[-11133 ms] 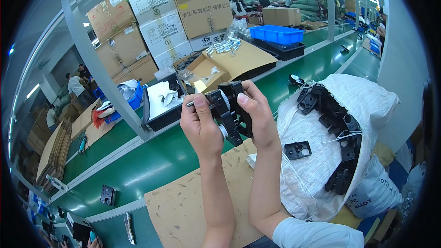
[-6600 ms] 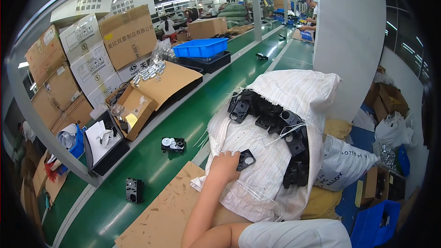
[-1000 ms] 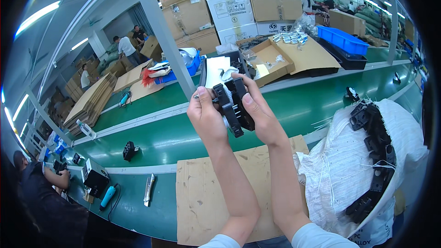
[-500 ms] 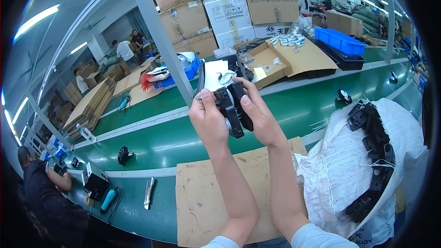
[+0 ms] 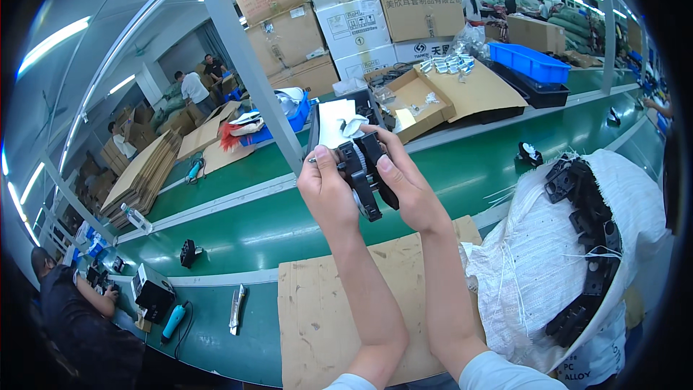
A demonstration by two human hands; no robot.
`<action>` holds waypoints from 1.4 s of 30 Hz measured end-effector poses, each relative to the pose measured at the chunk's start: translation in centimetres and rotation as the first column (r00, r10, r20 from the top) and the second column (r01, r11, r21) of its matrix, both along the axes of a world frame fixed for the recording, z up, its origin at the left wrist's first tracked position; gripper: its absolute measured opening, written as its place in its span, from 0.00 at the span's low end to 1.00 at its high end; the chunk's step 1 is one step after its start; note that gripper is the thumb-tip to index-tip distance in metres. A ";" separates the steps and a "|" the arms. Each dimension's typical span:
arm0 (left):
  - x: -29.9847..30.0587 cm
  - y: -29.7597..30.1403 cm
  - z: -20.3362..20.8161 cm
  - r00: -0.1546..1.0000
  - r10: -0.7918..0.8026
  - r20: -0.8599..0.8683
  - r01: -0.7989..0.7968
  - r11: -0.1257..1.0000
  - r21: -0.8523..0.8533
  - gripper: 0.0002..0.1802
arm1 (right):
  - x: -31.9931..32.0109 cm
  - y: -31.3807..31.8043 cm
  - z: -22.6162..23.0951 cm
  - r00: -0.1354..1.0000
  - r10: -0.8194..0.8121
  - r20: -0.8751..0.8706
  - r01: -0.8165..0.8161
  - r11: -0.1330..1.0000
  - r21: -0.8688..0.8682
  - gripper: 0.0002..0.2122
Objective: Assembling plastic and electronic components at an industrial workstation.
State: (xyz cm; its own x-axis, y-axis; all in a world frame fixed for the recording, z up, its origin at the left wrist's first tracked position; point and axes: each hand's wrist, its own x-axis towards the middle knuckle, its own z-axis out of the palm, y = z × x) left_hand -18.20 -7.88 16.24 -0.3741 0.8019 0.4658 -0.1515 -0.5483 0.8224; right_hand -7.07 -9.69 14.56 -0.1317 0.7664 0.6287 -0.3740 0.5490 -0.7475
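Above the cardboard sheet (image 5: 310, 318), both my hands grip one black plastic assembly (image 5: 366, 191) with a white toothed wheel between its two black sides. My left hand (image 5: 328, 195) is closed on its left side, thumb on top. From the right, my right hand (image 5: 413, 191) wraps its fingers round it, with the thumb lying along the near face. A small dark metal-looking tip shows by the left thumb; what it belongs to is hidden. Just beyond the fingers, a crumpled white piece (image 5: 352, 127) lies at a black tray (image 5: 315, 130) holding a white sheet.
A white woven sack (image 5: 512, 260) of black parts (image 5: 595, 224) stands at my right. On the green bench at left lie a utility knife (image 5: 237, 309) and a teal electric screwdriver (image 5: 173, 323). Black assemblies (image 5: 189, 253) sit on the green conveyor. A co-worker (image 5: 83, 318) sits far left.
My hands keep their hold on the black assembly, which has barely turned. The assembly on the right of the conveyor has shifted slightly left. My view has tilted a little.
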 end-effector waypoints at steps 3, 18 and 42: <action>0.1 0.6 -0.4 0.990 0.117 -0.075 -0.113 0.992 0.053 0.21 | -0.6 -0.1 0.0 0.996 -0.070 0.062 0.069 0.998 0.009 0.23; 0.2 0.2 0.3 0.975 -0.114 0.192 0.103 0.993 0.065 0.20 | -0.4 -0.2 0.6 0.998 -0.049 -0.033 0.049 0.999 0.013 0.25; 0.5 -0.3 0.4 0.999 0.026 0.028 -0.029 0.992 0.123 0.20 | 0.1 -0.2 0.5 0.997 -0.072 -0.014 0.072 0.997 0.000 0.23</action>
State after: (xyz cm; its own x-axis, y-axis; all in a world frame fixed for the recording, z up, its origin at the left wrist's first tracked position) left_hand -17.72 -8.17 16.60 -0.4085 0.7283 0.5502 -0.1556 -0.6495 0.7443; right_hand -7.02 -9.93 15.05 -0.0670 0.7734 0.6304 -0.3437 0.5753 -0.7423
